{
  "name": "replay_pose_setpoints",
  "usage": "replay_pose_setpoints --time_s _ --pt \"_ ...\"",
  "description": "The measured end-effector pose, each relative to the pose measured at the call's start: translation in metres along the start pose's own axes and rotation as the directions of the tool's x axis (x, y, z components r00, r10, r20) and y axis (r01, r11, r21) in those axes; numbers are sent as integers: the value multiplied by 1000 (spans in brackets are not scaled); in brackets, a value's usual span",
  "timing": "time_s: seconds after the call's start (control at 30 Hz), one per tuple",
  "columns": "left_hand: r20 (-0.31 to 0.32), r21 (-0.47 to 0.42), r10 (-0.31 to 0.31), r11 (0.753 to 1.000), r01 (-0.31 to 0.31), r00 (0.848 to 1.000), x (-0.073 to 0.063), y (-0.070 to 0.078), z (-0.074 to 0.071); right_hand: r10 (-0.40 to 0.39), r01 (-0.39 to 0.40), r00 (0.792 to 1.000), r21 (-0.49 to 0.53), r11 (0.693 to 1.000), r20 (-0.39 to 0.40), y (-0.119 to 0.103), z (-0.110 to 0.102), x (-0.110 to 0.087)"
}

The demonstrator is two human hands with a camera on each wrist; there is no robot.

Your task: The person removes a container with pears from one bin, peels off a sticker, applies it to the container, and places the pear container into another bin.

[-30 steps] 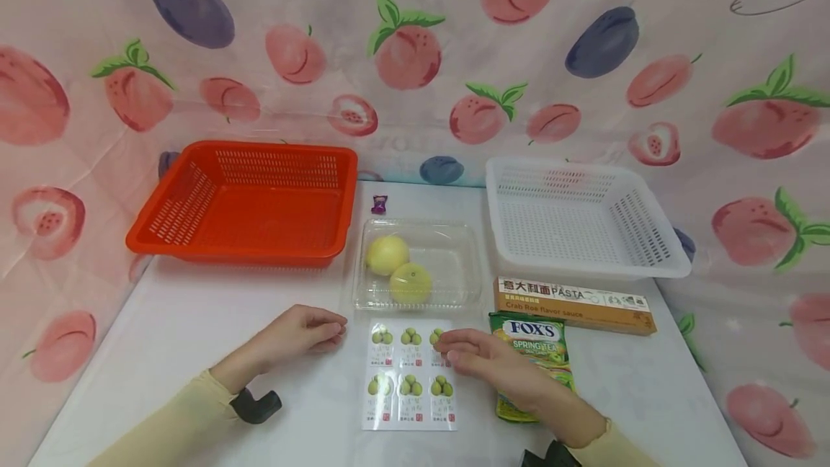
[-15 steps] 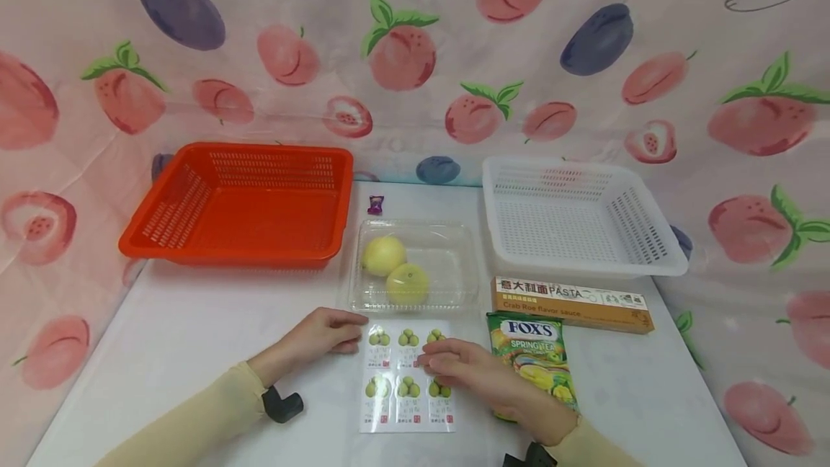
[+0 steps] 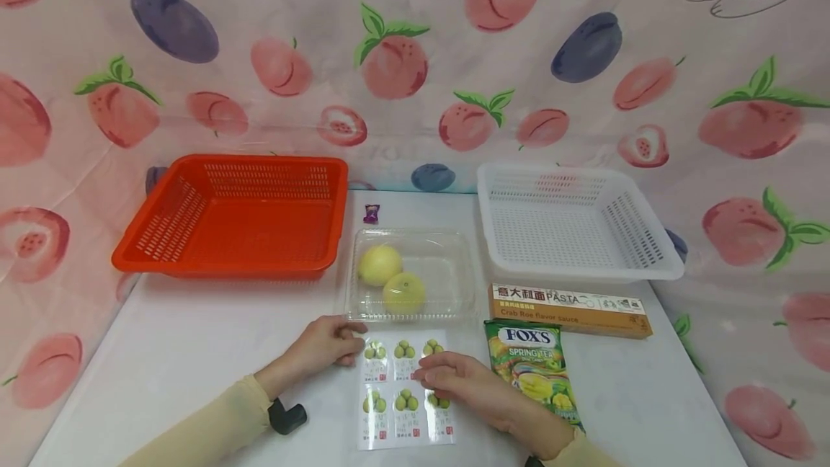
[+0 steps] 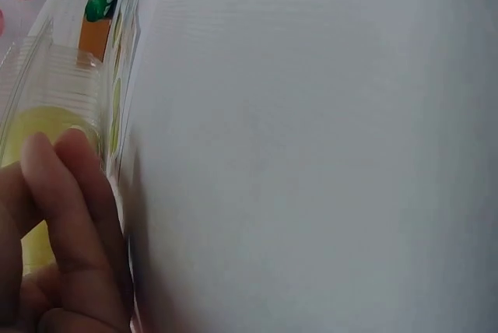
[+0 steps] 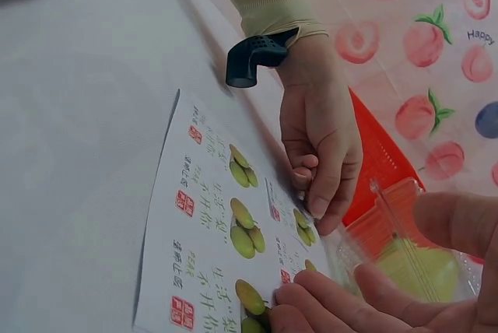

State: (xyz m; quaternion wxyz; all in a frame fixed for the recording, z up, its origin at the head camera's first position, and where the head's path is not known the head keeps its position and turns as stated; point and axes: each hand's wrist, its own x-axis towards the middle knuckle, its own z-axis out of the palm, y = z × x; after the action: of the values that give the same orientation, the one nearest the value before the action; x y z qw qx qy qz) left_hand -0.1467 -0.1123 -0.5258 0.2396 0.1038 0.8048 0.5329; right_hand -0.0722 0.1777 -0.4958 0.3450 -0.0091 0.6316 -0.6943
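Head view, right hand point(image 3: 468, 389) partly hiding printed sheet point(image 3: 391, 388), sleeve point(image 3: 579, 452) cropped

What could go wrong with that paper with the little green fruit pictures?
The sheet looks thin, and the left hand has its fingers at the far left corner, so pulling hard might crease it. The right hand is close to the green candy bag and might nudge it. The clear container sits just beyond the sheet; a bump could make its two yellow fruits roll.
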Motion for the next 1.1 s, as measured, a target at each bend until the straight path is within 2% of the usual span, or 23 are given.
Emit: replay_pose_setpoints --time_s 0.17,0.37,0.53,0.67,0.83,1.1 --pt "-8 44 3 999 -3 1000 -1 4 2 -9 9 1000 -7 1000 -1 2 0 -1" --pt "7 84 8 996 -8 1000 -6 3 -3 0 0 1000 -12 1000 5 3 1 -1" --pt "108 -24 -22 999 25 994 -7 3 -7 -14 14 1000 -8 1000 5 2 1 0" --pt "170 -112 -18 993 38 985 -8 6 -6 -25 25 1000 -2 1000 -6 0 1 3" --pt "182 -138 -26 989 52 983 -11 10 -4 -33 33 999 -18 999 -11 -5 4 8" --pt "208 -152 -26 987 59 978 -10 17 -1 -47 43 998 -99 994 -35 -10 14 18"
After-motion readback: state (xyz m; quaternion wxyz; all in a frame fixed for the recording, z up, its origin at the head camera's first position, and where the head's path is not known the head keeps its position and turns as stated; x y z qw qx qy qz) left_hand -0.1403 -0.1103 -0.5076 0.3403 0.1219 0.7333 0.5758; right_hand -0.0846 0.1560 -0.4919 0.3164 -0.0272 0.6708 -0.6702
